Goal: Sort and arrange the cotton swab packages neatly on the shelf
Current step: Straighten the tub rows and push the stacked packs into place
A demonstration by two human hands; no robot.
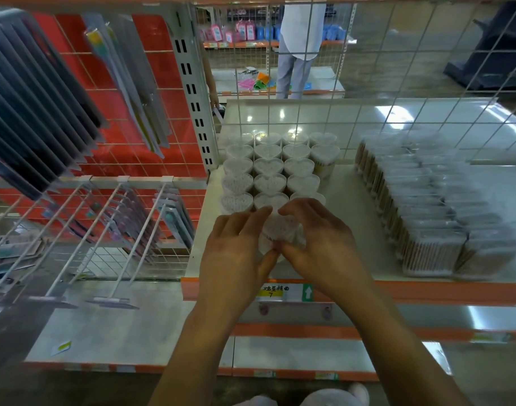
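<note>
1. A shop worker's left hand point(236, 247) and right hand point(321, 244) cup 1 clear heart-shaped swab tub point(280, 230) near the front of a store shelf point(350, 230). Fingers curl round its sides, fingertips nearly meet over the lid, and thumbs touch on the near side; the 2-handed hold looks meant to keep the tub upright and square. Whether it rests on the shelf or hangs just above it cannot be told.
2. The tub sits in line with the middle column, just in front of the block of matching heart tubs point(268, 168). That block stands lids up in 3 tight columns, with a 4th begun by 2 tubs at the back; packing them close keeps the rows straight and the heart lids on show.
3. Rectangular packs of wooden-stick swabs point(426, 212) stand in their own rows, well apart on the right of the same shelf; the bare strip between keeps the 2 kinds sorted.
4. A yellow price label point(283, 292) sits on the orange shelf edge directly below the hands; the heart block lines up above it, likely so tag matches goods.
5. By the layout, the step in hand is extending the block toward the shelf's front edge; the hands hide part of that row.
6. Beyond the wire mesh back panel point(368, 83), another person point(297, 39) stands in the next aisle.
</note>
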